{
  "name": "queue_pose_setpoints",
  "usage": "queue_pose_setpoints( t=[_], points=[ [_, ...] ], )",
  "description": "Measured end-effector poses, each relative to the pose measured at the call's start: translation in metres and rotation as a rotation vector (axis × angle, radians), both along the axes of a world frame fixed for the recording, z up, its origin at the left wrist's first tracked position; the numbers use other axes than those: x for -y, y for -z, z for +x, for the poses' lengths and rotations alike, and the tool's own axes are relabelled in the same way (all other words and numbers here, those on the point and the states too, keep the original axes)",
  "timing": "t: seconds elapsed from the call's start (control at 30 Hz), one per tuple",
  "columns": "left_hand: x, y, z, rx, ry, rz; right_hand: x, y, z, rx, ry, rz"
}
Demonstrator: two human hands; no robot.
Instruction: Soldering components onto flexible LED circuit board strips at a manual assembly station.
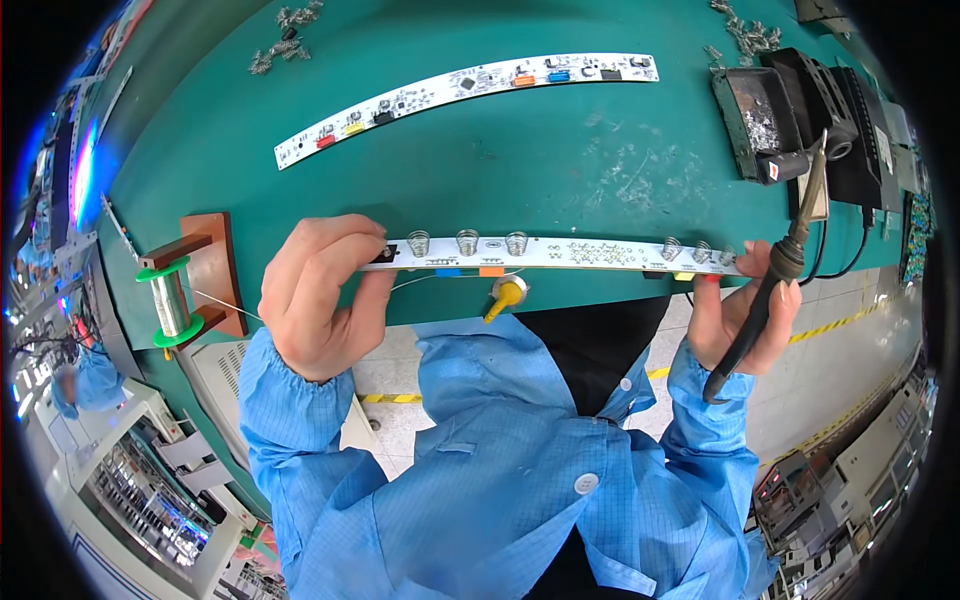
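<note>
Left hand (325,290) and right hand (722,325) grip a circuit board (610,256) between them; the right's soldering iron (763,318) could scorch it if that hold slackens

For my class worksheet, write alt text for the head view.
A person's left hand and right hand hold a long white circuit board bearing coil springs; the right also grips a soldering iron. A second board lies beyond on the green table.
</note>
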State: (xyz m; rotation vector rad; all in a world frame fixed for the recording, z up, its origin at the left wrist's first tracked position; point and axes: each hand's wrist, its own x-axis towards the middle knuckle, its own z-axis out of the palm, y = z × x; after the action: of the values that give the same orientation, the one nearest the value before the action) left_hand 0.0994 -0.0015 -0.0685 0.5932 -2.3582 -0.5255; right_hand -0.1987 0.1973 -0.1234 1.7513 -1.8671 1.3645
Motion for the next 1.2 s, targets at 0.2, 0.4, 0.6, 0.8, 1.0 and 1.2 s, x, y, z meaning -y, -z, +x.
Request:
queue_pose_setpoints(
  t=[0.2,0.4,0.6,0.8,1.0,1.2],
  points=[
    [0.001,-0.002,0.002,0.007,-0.004,0.020,-0.001,-0.003,0.005,0.007,0.014,-0.020],
    [0.008,-0.016,0.001,0.179,0.080,0.283,-0.002,-0.010,0.006,-0.032,-0.040,-0.002],
    [0.019,-0.010,-0.028,0.093,0.225,0.426,-0.005,-0.008,0.008,-0.070,-0.067,0.132],
    [0.029,-0.002,-0.049,0.214,0.427,0.705,-0.006,-0.004,0.007,-0.070,-0.060,0.141],
    [0.025,0.006,-0.050,0.165,0.385,0.716,-0.007,-0.002,0.007,-0.065,-0.068,0.139],
    [0.027,0.007,-0.049,0.165,0.395,0.680,-0.007,0.002,0.007,-0.051,-0.071,0.150]
  ],
)
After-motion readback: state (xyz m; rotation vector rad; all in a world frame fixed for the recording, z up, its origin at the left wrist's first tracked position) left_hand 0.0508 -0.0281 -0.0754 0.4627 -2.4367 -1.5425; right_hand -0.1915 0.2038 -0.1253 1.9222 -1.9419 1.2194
